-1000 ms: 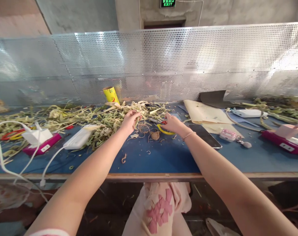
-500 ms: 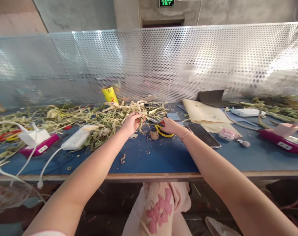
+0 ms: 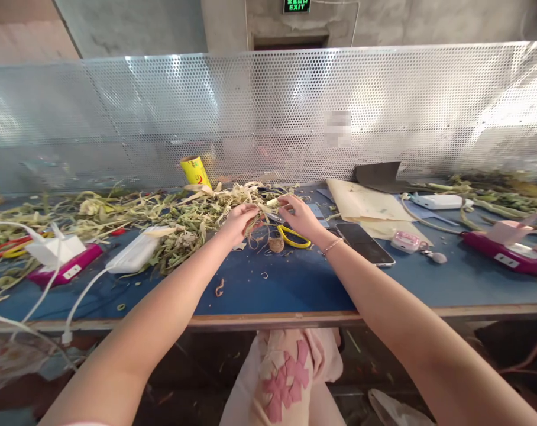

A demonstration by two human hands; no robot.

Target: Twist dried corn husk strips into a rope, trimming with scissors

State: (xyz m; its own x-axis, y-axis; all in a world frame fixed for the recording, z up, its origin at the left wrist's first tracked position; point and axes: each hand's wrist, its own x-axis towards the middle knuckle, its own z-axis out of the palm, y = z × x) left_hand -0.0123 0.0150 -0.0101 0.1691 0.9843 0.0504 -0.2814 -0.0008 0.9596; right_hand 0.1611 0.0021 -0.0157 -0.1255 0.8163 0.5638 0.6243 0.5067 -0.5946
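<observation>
My left hand point(image 3: 239, 223) is closed in a pinch on dried plant strands point(image 3: 253, 222) at the near edge of a heap of dried stalks and leaves point(image 3: 193, 219). My right hand point(image 3: 298, 216) is just to the right, fingers curved and apart, their tips beside a short pale stalk piece point(image 3: 272, 202). Below my right hand, scissors with yellow handles point(image 3: 295, 238) lie on the blue table; their blades are mostly hidden. A small round brown clump point(image 3: 276, 244) with thin fibres sits left of the handles.
Right of my hands lie a phone point(image 3: 366, 244), tan paper point(image 3: 368, 201) and a pink case point(image 3: 408, 241). A white power bank point(image 3: 134, 251) and magenta power strips point(image 3: 67, 269) stand nearer the sides. Behind are a yellow tube point(image 3: 195, 171) and a perforated metal screen point(image 3: 251, 118).
My right hand has let go of the scissors and moved up and left toward my left hand. The scissors now rest on the table. My left hand keeps its pinch on the strands.
</observation>
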